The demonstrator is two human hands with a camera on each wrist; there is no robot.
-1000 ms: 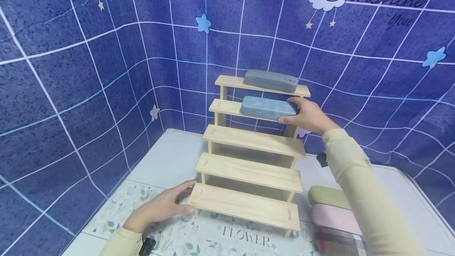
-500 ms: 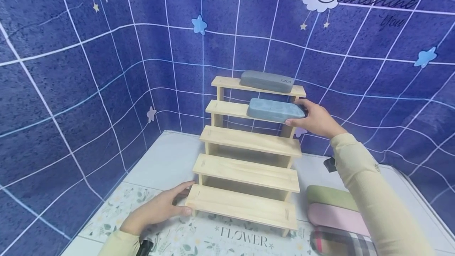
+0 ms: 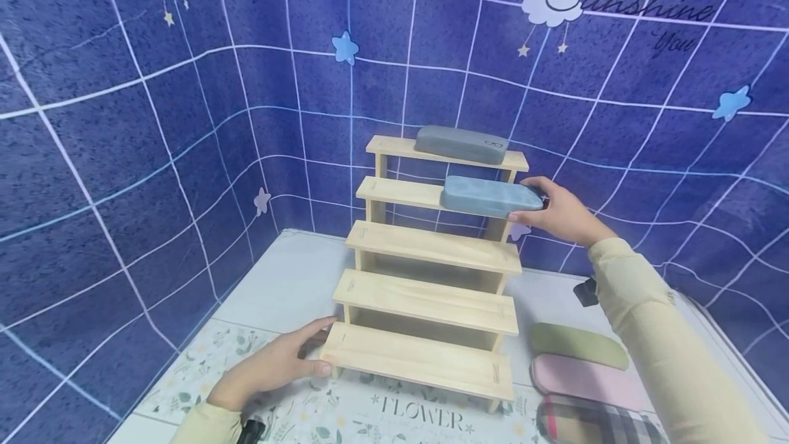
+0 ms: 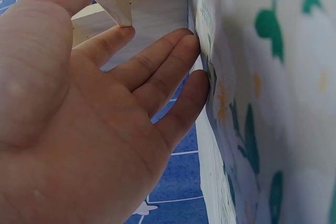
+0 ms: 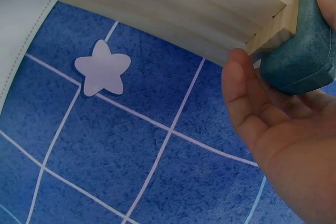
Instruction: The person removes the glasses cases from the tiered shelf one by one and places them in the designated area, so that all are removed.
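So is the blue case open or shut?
Shut, it appears: the blue case shows no raised lid or gap in the head or right wrist view.

Blue gridded backdrop (image 3: 382,94) with stars (image 3: 345,48) and clouds (image 3: 553,2) behind white surface (image 3: 296,259)

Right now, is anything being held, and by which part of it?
The right hand holds the blue case by its right end. The left hand only touches the lowest step at its left end.

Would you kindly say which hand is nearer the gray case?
Right. The right hand grips the blue case, one shelf below the gray case; the left hand is beside the lowest shelf.
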